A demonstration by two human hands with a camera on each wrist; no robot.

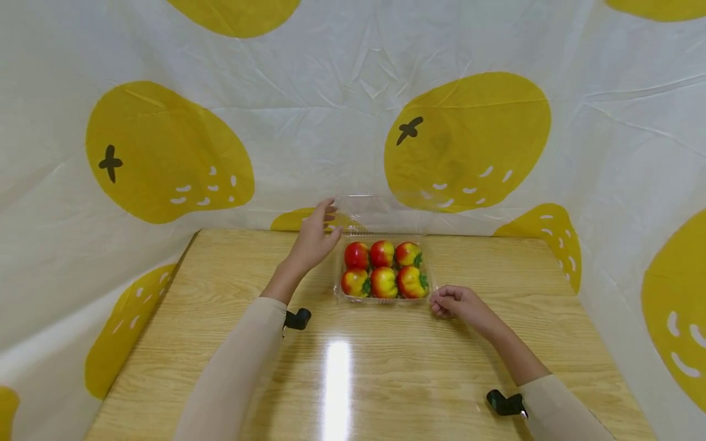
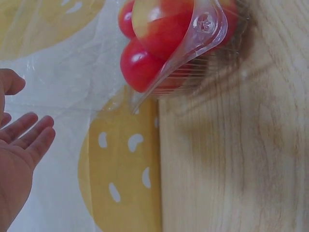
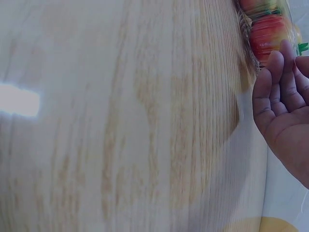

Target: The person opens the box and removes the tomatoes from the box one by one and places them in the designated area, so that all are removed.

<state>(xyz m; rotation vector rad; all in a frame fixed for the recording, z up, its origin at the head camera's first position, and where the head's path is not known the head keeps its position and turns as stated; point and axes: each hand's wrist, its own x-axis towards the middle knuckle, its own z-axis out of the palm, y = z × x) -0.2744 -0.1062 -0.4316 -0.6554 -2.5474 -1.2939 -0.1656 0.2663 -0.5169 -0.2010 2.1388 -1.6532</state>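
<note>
A clear plastic clamshell box (image 1: 386, 300) sits on the table with its lid (image 1: 380, 214) raised at the back. Inside, in two rows, lie several glossy red-and-yellow fruits (image 1: 383, 282) shaped like small bell peppers, some with green stem ends showing. My left hand (image 1: 315, 239) is at the raised lid's left edge, fingers spread and apart; the left wrist view shows the palm and fingers (image 2: 41, 137) with nothing in them. By the box's front right corner is my right hand (image 1: 460, 304), fingers loosely bent, fingertips (image 3: 275, 60) overlapping the corner in the right wrist view.
The light wood table (image 1: 386, 367) ends at the back against a white cloth (image 1: 320, 141) with large yellow fruit prints, which also hangs at both sides. A bright light reflection (image 1: 337, 386) lies on the table's front part.
</note>
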